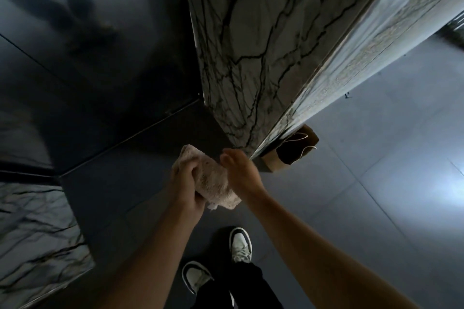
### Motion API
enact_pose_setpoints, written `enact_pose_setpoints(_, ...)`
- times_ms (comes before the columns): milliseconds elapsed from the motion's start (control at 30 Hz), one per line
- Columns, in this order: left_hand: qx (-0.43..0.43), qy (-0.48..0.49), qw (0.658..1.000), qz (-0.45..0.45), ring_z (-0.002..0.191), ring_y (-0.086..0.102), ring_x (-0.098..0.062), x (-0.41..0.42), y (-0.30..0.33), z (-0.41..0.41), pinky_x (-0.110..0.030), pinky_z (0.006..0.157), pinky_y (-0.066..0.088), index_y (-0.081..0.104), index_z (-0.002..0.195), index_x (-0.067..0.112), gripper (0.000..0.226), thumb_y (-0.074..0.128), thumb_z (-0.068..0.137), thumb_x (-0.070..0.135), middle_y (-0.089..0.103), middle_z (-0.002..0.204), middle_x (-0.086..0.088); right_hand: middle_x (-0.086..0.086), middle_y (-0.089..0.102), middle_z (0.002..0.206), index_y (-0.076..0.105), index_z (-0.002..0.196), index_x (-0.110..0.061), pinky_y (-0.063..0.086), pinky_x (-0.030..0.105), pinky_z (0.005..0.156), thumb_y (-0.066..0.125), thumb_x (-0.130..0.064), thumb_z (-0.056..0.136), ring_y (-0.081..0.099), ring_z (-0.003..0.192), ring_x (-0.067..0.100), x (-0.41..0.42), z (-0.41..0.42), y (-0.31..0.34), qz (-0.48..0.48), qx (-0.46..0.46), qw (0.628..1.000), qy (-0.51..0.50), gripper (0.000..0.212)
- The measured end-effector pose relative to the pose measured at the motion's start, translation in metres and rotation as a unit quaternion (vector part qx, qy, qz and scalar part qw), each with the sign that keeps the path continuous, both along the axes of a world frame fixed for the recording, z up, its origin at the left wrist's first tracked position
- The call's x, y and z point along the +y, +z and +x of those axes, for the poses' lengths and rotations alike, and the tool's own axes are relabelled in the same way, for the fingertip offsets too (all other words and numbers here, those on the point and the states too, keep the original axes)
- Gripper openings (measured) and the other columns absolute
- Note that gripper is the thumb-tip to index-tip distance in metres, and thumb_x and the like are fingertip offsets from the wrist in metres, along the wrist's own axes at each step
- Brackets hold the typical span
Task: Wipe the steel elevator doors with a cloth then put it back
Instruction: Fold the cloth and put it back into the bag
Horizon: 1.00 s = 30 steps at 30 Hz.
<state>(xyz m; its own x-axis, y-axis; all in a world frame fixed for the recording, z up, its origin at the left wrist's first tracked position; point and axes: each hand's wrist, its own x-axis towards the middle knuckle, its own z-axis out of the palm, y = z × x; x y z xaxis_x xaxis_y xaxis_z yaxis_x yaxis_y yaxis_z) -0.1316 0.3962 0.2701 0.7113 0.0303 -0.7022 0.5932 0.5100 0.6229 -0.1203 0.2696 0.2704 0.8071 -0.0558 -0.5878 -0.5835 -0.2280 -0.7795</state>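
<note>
The left hand (187, 184) grips the bunched cloth (213, 183) while the right hand (241, 173) presses flat alongside, so its loose tail below the grip could slip free toward the floor.

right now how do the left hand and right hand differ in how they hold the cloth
The left hand has its fingers curled round the cloth and grips it from the left side; the right hand lies against the cloth's right side with its fingers straighter. The left hand sits lower in the view, the right hand higher, nearer the paper bag. Both touch the same cloth, held in front of the body.
</note>
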Motion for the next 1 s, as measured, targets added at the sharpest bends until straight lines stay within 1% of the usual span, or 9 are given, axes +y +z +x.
enact_pose_setpoints(67,0.007,0.009,0.999,-0.049,0.099,0.065,-0.032,0.0,0.0,-0.001,-0.043,0.074,0.056,0.059,0.107,0.012,0.023,0.047,0.094,0.026,0.064,0.107,-0.018,-0.005,0.062,0.118,0.06,0.125,-0.024,0.049,0.029,0.087,0.055,-0.043,0.096,0.06,0.107,0.014,-0.016,0.003,-0.009,-0.04,0.014,0.999,0.027,0.035)
enact_pose_setpoints(133,0.021,0.003,0.995,-0.103,0.109,0.065,-0.033,0.0,-0.001,-0.002,-0.046,0.084,0.056,0.059,0.122,0.01,0.036,0.045,0.095,0.029,0.066,0.118,-0.019,-0.008,0.061,0.117,0.057,0.128,-0.029,0.046,0.023,0.081,0.06,-0.058,0.087,0.059,0.105,0.011,-0.027,0.001,-0.015,-0.006,0.067,0.992,0.102,0.05)
enact_pose_setpoints(233,0.034,0.005,0.991,-0.128,0.121,0.059,-0.039,0.001,-0.009,-0.004,-0.052,0.095,0.051,0.053,0.134,0.011,0.045,0.05,0.093,0.028,0.06,0.13,-0.022,-0.008,0.065,0.113,0.06,0.121,-0.033,0.052,0.028,0.086,0.072,-0.068,0.064,0.062,0.102,0.01,-0.039,0.003,-0.021,0.059,0.106,0.978,0.172,0.069)
enact_pose_setpoints(433,0.007,-0.046,0.994,-0.103,0.128,0.054,-0.036,0.014,-0.048,-0.009,-0.048,0.1,0.049,0.044,0.14,0.005,0.054,0.056,0.093,0.028,0.054,0.138,-0.022,0.003,0.068,0.117,0.066,0.113,-0.022,0.055,0.034,0.094,0.082,-0.023,0.076,0.065,0.108,0.02,-0.075,0.004,-0.046,0.099,0.152,0.966,0.186,0.04)
enact_pose_setpoints(533,0.022,-0.047,0.993,-0.107,0.113,0.066,-0.025,0.004,-0.062,-0.023,-0.04,0.095,0.052,0.062,0.121,0.005,0.031,0.058,0.092,0.015,0.07,0.119,-0.012,0.004,0.064,0.119,0.064,0.111,-0.023,0.055,0.031,0.091,0.078,-0.013,0.078,0.062,0.108,0.02,-0.102,0.001,-0.054,0.11,0.188,0.962,0.164,0.037)
enact_pose_setpoints(667,0.056,-0.022,0.995,-0.085,0.069,0.066,-0.014,-0.034,-0.078,-0.041,-0.028,0.062,0.056,0.066,0.088,0.011,0.008,0.062,0.088,0.004,0.069,0.079,-0.003,0.011,0.058,0.126,0.064,0.117,-0.019,0.051,0.043,0.099,0.079,-0.012,0.065,0.056,0.115,0.028,-0.145,0.005,-0.067,0.131,0.219,0.96,0.116,0.055)
enact_pose_setpoints(833,0.087,0.073,0.992,-0.061,0.067,0.072,-0.013,-0.104,-0.098,-0.047,-0.032,0.061,0.058,0.06,0.091,0.011,0.018,0.065,0.083,-0.004,0.072,0.079,-0.006,0.026,0.058,0.129,0.06,0.128,-0.007,0.046,0.055,0.101,0.08,-0.011,0.07,0.06,0.112,0.036,-0.19,0.032,-0.091,0.164,0.195,0.959,0.122,0.062)
enact_pose_setpoints(900,0.066,0.094,0.992,-0.052,0.082,0.072,-0.017,-0.137,-0.104,-0.045,-0.036,0.07,0.06,0.064,0.097,0.013,0.022,0.066,0.082,-0.002,0.074,0.091,-0.004,0.023,0.062,0.127,0.059,0.13,-0.011,0.054,0.053,0.092,0.085,-0.016,0.065,0.062,0.113,0.035,-0.208,0.043,-0.1,0.168,0.19,0.959,0.128,0.071)
enact_pose_setpoints(1000,0.053,0.106,0.991,-0.062,0.099,0.067,-0.026,-0.186,-0.109,-0.041,-0.043,0.087,0.055,0.064,0.108,0.011,0.039,0.073,0.072,0.0,0.069,0.109,-0.013,0.007,0.074,0.099,0.063,0.118,-0.01,0.058,0.033,0.067,0.075,-0.01,0.075,0.071,0.091,0.019,-0.242,0.05,-0.099,0.193,0.195,0.952,0.136,0.045)
